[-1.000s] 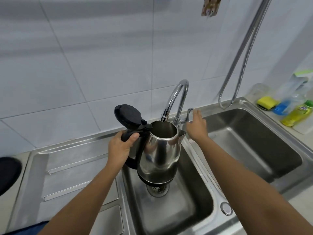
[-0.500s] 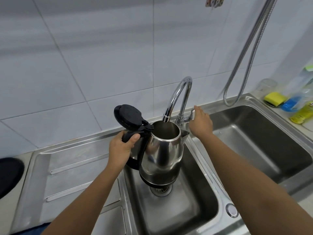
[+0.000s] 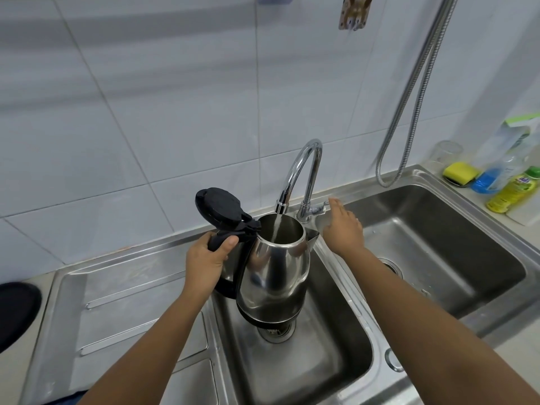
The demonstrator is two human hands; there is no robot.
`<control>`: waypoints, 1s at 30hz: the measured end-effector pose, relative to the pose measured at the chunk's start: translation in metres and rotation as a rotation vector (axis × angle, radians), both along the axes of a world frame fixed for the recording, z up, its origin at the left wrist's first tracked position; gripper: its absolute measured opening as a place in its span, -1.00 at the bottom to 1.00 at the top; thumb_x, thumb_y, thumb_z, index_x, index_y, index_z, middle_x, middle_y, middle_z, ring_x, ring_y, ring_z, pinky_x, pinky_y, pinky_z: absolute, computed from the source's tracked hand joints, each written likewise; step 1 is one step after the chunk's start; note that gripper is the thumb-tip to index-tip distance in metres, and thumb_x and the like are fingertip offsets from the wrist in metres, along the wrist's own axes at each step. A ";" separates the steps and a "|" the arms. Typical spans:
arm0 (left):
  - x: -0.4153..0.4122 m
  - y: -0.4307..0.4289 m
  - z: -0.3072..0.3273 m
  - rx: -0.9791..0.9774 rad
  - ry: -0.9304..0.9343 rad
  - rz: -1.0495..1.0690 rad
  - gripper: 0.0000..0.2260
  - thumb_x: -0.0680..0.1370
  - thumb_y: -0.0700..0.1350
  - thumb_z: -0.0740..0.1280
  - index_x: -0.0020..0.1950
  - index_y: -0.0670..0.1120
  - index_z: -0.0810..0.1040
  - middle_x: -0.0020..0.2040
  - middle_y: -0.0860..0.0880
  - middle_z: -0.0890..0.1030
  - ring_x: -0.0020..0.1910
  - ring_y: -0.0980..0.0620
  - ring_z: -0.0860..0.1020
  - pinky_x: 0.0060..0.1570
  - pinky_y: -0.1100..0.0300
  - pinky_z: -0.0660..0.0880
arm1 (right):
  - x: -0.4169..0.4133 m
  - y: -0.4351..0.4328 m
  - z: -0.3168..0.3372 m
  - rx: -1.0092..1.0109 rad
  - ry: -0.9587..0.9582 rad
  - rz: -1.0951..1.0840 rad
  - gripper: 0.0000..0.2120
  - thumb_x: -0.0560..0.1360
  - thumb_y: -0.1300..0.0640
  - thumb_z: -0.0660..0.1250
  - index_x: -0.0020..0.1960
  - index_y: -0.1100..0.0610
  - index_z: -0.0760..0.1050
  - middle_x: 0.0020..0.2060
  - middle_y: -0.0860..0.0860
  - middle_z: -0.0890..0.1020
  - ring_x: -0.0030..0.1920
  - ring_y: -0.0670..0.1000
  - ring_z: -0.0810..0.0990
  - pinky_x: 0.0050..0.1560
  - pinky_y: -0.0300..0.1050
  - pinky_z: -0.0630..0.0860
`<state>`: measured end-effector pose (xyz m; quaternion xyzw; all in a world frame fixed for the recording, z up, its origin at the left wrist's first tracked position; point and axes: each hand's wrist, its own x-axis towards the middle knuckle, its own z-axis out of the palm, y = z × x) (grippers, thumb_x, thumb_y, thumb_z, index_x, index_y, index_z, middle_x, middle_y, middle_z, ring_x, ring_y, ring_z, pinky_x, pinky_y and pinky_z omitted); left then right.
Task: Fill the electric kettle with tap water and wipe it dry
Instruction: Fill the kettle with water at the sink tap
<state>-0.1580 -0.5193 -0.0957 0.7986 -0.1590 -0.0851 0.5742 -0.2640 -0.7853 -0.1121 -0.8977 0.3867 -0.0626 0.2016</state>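
Note:
A steel electric kettle [image 3: 274,273] with its black lid [image 3: 219,207] flipped up hangs over the left sink basin [image 3: 336,361]. My left hand [image 3: 207,258] grips its black handle. A chrome gooseneck tap [image 3: 304,171] pours a stream of water into the kettle's open mouth. My right hand [image 3: 344,226] hovers flat, fingers apart, just right of the tap's lever [image 3: 320,206], with its fingertips at the lever's end.
A second basin [image 3: 438,244] lies to the right, a ribbed draining board [image 3: 122,302] to the left. A yellow sponge [image 3: 460,172], a glass [image 3: 445,153] and detergent bottles [image 3: 511,191] stand at the right corner. A metal hose [image 3: 409,97] hangs on the tiled wall.
Water now runs from the tap into the kettle. My right hand has opened and drawn back slightly from the lever it was holding. The kettle stays under the spout.

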 end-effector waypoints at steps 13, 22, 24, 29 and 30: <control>0.007 0.008 -0.003 0.014 0.011 0.040 -0.75 0.50 0.08 0.39 -0.16 -0.10 0.54 -0.36 -0.08 0.56 -0.35 0.03 0.50 -0.29 0.20 0.37 | -0.024 0.070 0.010 0.433 -0.520 -0.155 -0.46 0.67 0.15 0.17 0.62 0.11 0.10 0.62 0.01 0.09 0.61 -0.02 0.03 0.56 -0.09 -0.01; 0.005 0.007 0.001 0.031 0.009 0.031 -0.65 0.50 0.10 0.37 -0.12 -0.21 0.55 -0.33 -0.06 0.57 -0.34 0.04 0.51 -0.30 0.21 0.36 | -0.041 0.144 -0.033 0.893 -0.589 -0.101 0.13 0.18 -0.37 0.59 0.54 -0.38 -0.03 0.51 -0.06 0.35 0.49 0.02 0.37 0.47 0.20 0.33; 0.005 0.007 -0.001 0.032 0.007 0.019 -0.66 0.50 0.11 0.37 -0.10 -0.19 0.56 -0.33 -0.05 0.58 -0.33 0.04 0.51 -0.30 0.22 0.36 | -0.039 0.150 -0.025 0.875 -0.590 -0.105 0.29 0.06 -0.38 0.63 0.56 -0.35 -0.11 0.54 -0.05 0.28 0.53 0.03 0.27 0.50 0.22 0.28; 0.009 0.008 -0.003 0.028 0.022 0.005 -0.70 0.50 0.08 0.38 -0.08 -0.18 0.57 -0.32 -0.06 0.58 -0.35 0.06 0.52 -0.31 0.24 0.36 | -0.038 0.155 -0.025 0.832 -0.577 -0.124 0.42 -0.05 -0.35 0.65 0.59 -0.22 -0.12 0.57 -0.01 0.20 0.54 0.05 0.22 0.51 0.18 0.28; 0.010 0.008 -0.003 0.024 0.026 0.003 -0.71 0.50 0.08 0.38 -0.09 -0.17 0.57 -0.32 -0.06 0.58 -0.35 0.07 0.53 -0.32 0.25 0.36 | -0.037 0.156 -0.026 0.817 -0.581 -0.123 0.43 -0.05 -0.34 0.65 0.60 -0.21 -0.12 0.57 -0.01 0.20 0.54 0.04 0.23 0.51 0.15 0.27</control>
